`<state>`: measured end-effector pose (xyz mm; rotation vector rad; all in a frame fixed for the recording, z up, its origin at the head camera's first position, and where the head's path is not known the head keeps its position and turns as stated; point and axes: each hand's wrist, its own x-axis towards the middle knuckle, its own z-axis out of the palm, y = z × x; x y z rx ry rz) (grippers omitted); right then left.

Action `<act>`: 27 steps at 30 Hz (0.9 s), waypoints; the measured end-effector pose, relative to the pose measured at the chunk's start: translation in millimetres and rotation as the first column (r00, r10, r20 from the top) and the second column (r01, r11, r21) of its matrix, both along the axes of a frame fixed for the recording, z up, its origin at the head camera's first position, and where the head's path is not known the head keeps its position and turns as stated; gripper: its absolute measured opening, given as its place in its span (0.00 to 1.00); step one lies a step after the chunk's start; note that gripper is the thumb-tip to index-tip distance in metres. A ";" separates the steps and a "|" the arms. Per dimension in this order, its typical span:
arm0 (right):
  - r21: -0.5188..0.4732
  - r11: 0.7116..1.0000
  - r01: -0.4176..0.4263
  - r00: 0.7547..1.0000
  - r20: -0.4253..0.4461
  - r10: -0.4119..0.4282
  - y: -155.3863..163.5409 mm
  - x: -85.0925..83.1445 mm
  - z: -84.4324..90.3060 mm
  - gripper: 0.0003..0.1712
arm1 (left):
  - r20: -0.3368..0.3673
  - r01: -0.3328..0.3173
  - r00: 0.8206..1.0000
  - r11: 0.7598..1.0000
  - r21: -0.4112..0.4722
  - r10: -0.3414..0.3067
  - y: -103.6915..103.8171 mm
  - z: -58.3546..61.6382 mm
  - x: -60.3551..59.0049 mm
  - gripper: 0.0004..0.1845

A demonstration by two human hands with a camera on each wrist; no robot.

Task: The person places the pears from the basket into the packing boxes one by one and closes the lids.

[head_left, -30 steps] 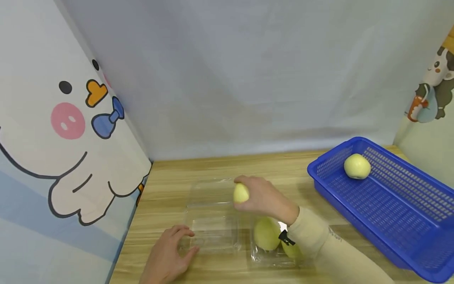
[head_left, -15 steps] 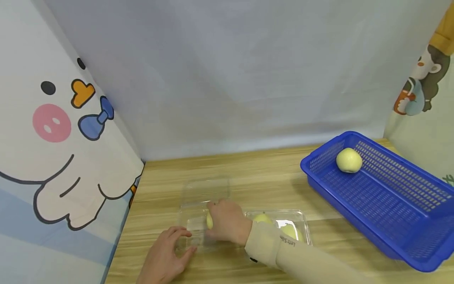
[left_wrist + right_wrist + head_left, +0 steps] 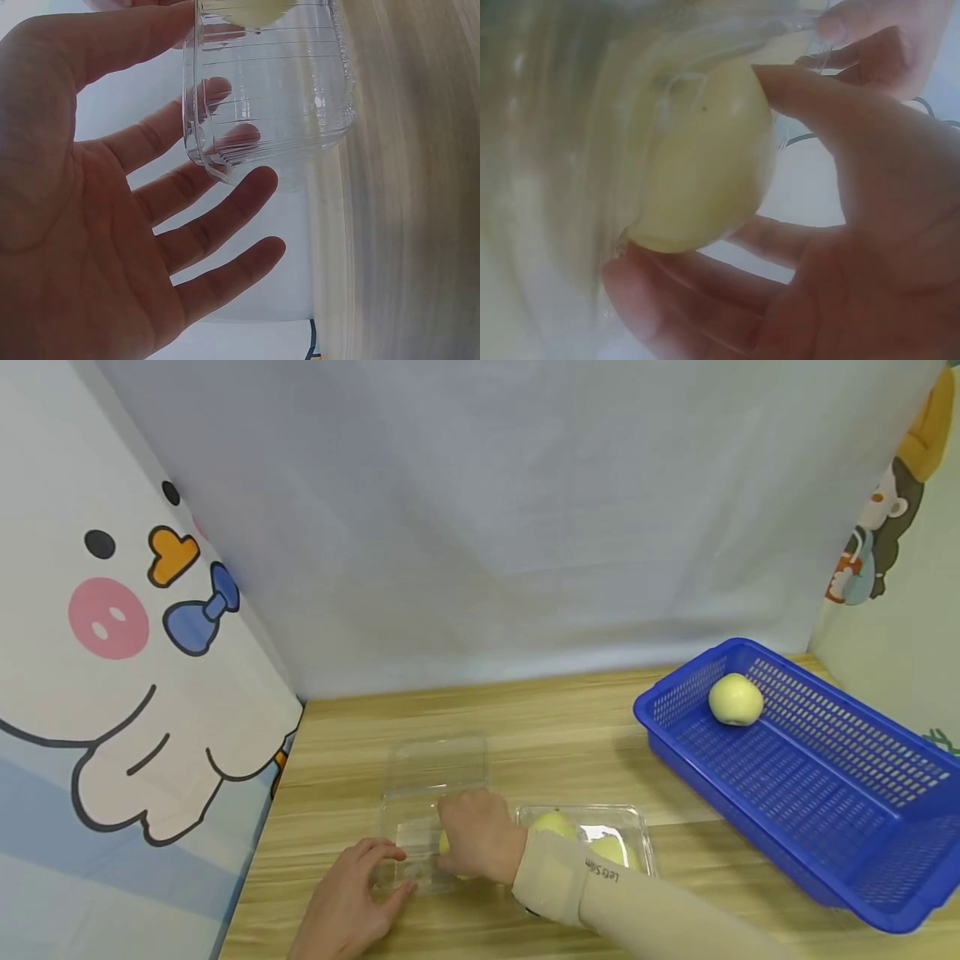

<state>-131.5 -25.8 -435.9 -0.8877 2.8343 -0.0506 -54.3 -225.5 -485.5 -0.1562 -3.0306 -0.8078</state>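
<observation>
My right hand grips a pale yellow-green apple low inside an open clear plastic box. In the right wrist view the thumb and curled fingers wrap the apple against the box wall. My left hand lies flat on the table, its straight fingers touching the box's left corner. The box's lid lies open behind it.
A second clear tray with two apples sits just right of my right wrist. At the right stands a blue mesh basket holding one apple. Cartoon-print screens wall the wooden table on the left, back and right.
My right hand has come down from above the lid toward me, bringing the apple into the clear box. The left hand has stayed at the box's corner.
</observation>
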 end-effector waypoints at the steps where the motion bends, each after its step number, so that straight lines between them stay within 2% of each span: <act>1: 0.004 1.000 -0.004 1.000 0.009 0.004 0.0 -0.7 1.3 0.35 | 0.001 -0.002 1.000 1.000 0.001 0.002 0.0 0.0 -0.1 0.13; 4: -0.025 1.000 0.003 0.998 0.069 -0.001 2.4 -4.8 8.1 0.36 | 0.002 -0.004 1.000 1.000 0.004 0.004 0.3 0.2 -0.4 0.13; 6: -0.067 0.997 0.033 0.990 0.140 -0.023 5.7 -9.0 15.5 0.38 | 0.003 -0.002 1.000 1.000 0.007 0.002 0.7 0.2 -0.3 0.13; 10: -0.091 0.993 0.082 0.978 0.200 -0.062 15.3 -22.2 33.6 0.40 | 0.009 0.000 1.000 1.000 0.009 0.000 1.3 0.0 0.6 0.12; 18: -0.190 0.961 0.199 0.964 0.213 -0.157 57.8 -62.4 83.4 0.44 | 0.018 -0.012 1.000 1.000 0.012 0.011 0.3 1.0 1.7 0.12; 23: -0.214 0.945 0.246 0.957 0.206 -0.203 102.5 -88.8 113.8 0.43 | 0.008 -0.010 1.000 1.000 0.017 0.010 0.0 0.3 2.3 0.13; 27: -0.224 0.928 0.297 0.947 0.196 -0.256 140.6 -103.7 130.7 0.41 | 0.013 -0.008 1.000 1.000 0.020 0.008 -0.2 -0.1 1.9 0.13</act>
